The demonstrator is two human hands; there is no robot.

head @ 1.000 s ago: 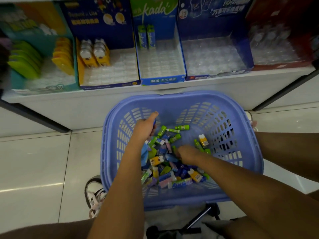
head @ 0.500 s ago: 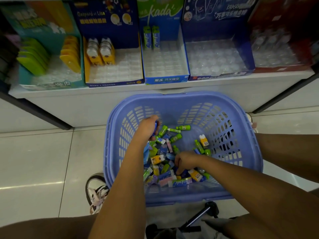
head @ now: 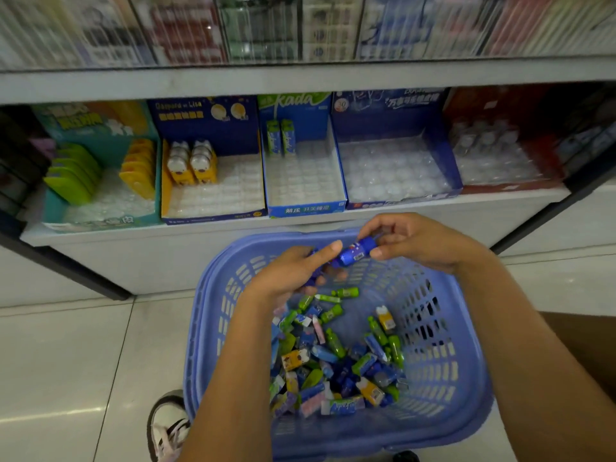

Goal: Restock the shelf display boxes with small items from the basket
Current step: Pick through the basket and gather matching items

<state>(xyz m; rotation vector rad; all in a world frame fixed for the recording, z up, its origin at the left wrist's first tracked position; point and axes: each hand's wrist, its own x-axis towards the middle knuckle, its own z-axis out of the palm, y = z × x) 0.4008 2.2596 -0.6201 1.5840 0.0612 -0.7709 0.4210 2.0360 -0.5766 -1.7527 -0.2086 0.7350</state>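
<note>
While the person stands over the floor tiles (head: 66,361), a white sneaker (head: 168,425) shows at the lower edge, just beside the left corner of the lilac plastic basket (head: 466,378). On the bottom of the basket lies a heap of small items (head: 333,361): green bottle shapes, blue packs, and some yellow and pink pieces, all mixed together.

Above the far part of the basket, both forearms reach forward. The left hand (head: 293,271) has its fingers curled around some dark blue pieces in the palm, and its thumb is stretched out and touches one end of a blue bottle-shaped item (head: 355,253). The right hand (head: 416,241) pinches the other end of this item between thumb and fingers. So the item is in the air between the two hands, over the far rim of the basket and below the shelf edge (head: 150,261).

On the shelf stand five display boxes in a row. The teal box (head: 100,223) on the left contains green and yellow flat pieces. Next, the dark blue box (head: 213,217) holds two yellow-white figures (head: 191,163) at its back. The Kada box (head: 306,210) has two green-blue packs (head: 281,138) upright at the back. The blue box (head: 400,203) and the red box (head: 506,187) show clear plastic trays. Higher, the upper shelf (head: 300,78) carries blurred packages.
</note>
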